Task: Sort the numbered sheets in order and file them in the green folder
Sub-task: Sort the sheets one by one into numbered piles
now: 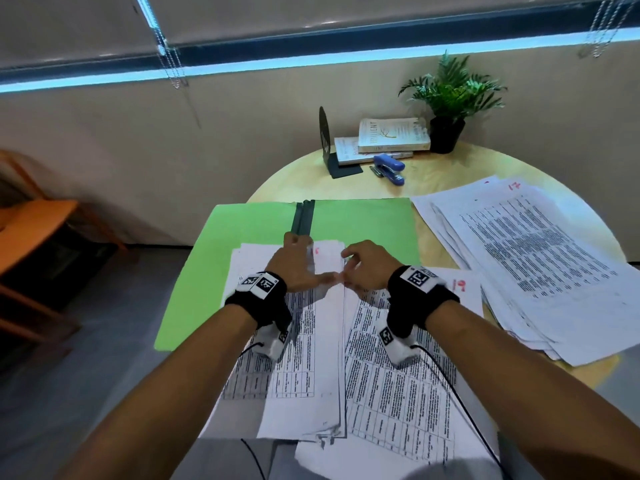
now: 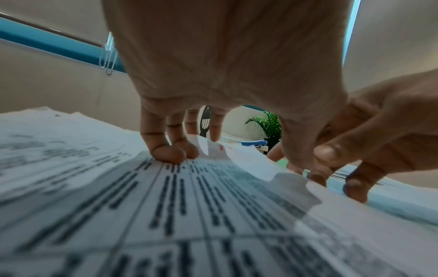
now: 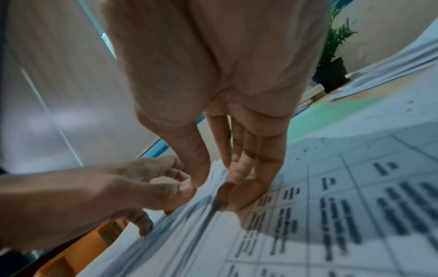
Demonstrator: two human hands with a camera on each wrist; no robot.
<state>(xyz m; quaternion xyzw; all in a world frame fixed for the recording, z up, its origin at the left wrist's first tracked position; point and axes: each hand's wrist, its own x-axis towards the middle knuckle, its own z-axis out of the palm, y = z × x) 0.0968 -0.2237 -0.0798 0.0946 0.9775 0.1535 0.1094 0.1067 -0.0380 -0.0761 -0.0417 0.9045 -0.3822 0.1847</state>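
The green folder (image 1: 363, 223) lies open on the round table, its dark spine (image 1: 303, 216) pointing away from me. A stack of printed sheets (image 1: 322, 341) lies over its near half, a red number at its top edge. My left hand (image 1: 298, 268) presses down on this stack (image 2: 166, 196) with straight, spread fingers (image 2: 166, 150). My right hand (image 1: 363, 268) meets it thumb to thumb and pinches the stack's right edge (image 3: 213, 204) between thumb and fingers (image 3: 246, 187). Another printed sheet (image 1: 398, 393) lies under the right wrist. A sheet marked with a red 9 (image 1: 460, 285) lies just to its right.
A big loose pile of sheets (image 1: 526, 258) covers the table's right side, one marked 17. At the back stand a black bookend (image 1: 325, 133), books (image 1: 391, 135), a blue stapler (image 1: 389, 168) and a potted plant (image 1: 453, 95). A wooden chair (image 1: 31, 230) stands at the left.
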